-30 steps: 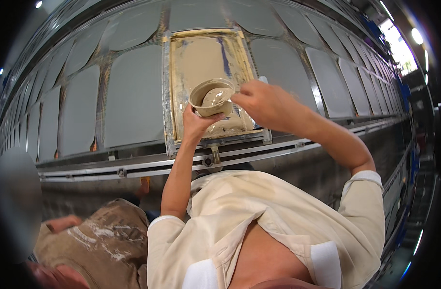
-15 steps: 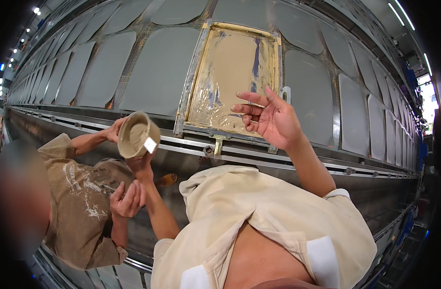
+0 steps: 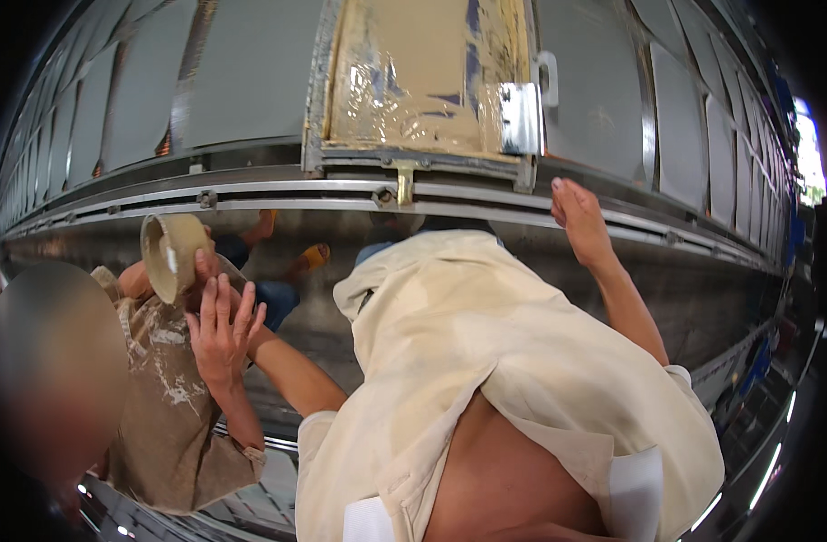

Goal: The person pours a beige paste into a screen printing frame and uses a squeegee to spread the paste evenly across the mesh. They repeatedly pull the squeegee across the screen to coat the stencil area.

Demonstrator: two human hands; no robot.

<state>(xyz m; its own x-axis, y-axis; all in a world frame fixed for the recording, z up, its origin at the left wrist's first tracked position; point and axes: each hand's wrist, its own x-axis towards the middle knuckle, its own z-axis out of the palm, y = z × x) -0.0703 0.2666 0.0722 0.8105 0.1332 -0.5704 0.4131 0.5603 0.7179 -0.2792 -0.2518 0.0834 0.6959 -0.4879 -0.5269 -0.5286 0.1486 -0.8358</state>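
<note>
A beige-coated cup [image 3: 174, 257] is tilted sideways at the left, with my left hand [image 3: 207, 269] gripping it from the right, partly hidden behind a co-worker's raised hand [image 3: 216, 339]. My right hand [image 3: 576, 210] hangs by the rail, below the right corner of the framed screen, its fingers curled with nothing visible in them. The screen [image 3: 409, 81] is coated with wet, glossy beige paste showing blue patches. A shiny metal plate [image 3: 520, 117] rests at its right side.
Grey flat panels [image 3: 233, 81] line the long table on both sides of the screen. A metal rail [image 3: 296, 197] runs along its front edge. The co-worker [image 3: 160, 406] in a stained brown shirt is close at my left, with feet in yellow sandals [image 3: 316, 256] below the rail.
The cup has moved from above the screen down-left to the co-worker and tipped sideways. My right hand left the cup, opened, then curled lower down. The metal plate now shows on the screen's right side.
</note>
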